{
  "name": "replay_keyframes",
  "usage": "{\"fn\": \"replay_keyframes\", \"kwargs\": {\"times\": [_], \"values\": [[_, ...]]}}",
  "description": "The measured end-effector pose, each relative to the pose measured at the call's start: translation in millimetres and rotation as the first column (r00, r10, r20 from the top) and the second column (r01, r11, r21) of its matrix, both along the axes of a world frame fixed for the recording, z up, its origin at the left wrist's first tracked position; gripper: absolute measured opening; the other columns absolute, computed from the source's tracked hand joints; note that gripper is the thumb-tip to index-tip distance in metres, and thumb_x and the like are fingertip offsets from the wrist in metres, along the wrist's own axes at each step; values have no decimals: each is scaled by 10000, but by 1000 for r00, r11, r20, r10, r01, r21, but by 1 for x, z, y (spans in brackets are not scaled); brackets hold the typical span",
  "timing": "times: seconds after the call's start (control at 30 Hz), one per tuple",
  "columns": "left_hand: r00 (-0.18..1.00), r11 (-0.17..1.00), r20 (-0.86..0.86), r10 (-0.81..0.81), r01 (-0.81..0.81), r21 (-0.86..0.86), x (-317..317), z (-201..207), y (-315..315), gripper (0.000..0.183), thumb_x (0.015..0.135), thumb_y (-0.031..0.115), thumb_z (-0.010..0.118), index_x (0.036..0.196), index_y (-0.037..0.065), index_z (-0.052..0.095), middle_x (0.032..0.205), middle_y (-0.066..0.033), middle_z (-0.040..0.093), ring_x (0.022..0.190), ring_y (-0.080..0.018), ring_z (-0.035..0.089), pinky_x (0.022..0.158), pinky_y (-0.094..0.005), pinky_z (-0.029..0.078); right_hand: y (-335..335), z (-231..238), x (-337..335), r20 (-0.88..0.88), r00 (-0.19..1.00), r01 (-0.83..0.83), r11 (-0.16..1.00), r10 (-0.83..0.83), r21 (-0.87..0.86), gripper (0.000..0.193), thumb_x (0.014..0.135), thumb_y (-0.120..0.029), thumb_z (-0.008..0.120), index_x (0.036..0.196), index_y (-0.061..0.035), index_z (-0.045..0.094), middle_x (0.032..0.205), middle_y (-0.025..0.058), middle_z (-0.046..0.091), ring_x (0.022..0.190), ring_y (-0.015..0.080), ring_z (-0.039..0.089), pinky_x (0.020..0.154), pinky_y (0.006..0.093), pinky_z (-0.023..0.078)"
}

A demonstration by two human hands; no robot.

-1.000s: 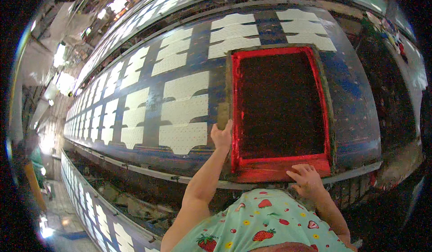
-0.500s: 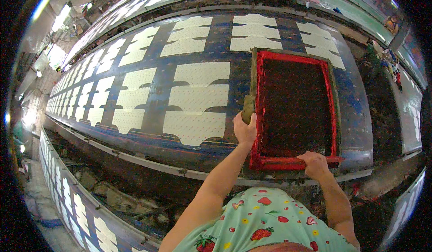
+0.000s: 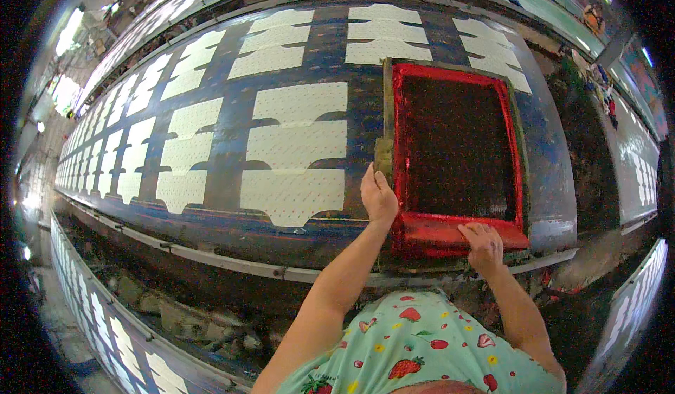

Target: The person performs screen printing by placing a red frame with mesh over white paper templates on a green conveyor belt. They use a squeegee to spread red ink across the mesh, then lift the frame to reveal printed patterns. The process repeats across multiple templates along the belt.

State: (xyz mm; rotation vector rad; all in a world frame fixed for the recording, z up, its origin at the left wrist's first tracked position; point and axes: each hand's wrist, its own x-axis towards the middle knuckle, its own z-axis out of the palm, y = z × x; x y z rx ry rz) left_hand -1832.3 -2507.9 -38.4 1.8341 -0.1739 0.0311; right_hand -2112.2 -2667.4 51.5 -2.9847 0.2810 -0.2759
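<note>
Left hand: against the red frame, grip unclear.
Right hand: fingers over red bar, closure hidden.
Pale pieces: speckled already; beneath the frame, can't tell.

Left arm extended, left hand farther out; right arm bent, right hand palm down.

A long dark worktop is spanning the room. Beyond its near edge, a parallel table is running; past its far right corner, a green table is standing. Strip lighting is glowing beyond its left end.
</note>
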Motion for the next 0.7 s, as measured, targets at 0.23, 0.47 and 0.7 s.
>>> {"fn": "replay_keyframes", "kwargs": {"times": [0.23,0.47,0.7], "values": [[999,999,30,33,-34,33,-3,6,-2,469,1172,259,487,1490,-64,608,1434,-281,679,1309,-424,657,1136,-464,499,-103,-17,105,126,991,-31,997,39,-64,429,884,-69,613,1276,-128,778,1187,119,738,1074,362,722,933,511,582],[999,997,-1,36,-36,72,-8,19,-5,429,1190,232,453,1465,-40,638,1357,-201,725,1208,-302,702,1066,-410,532,-222,-56,233,360,928,-32,984,94,-176,373,916,-69,592,1219,-117,804,1109,101,722,1030,352,714,903,505,567],[991,978,20,132,-133,162,-10,28,-14,410,1190,232,465,1415,-42,672,1207,-175,766,1102,-260,709,980,-387,549,-310,-57,345,284,957,0,980,58,-198,235,999,-209,647,1187,-196,787,1162,125,749,1065,339,750,900,494,622]]}}
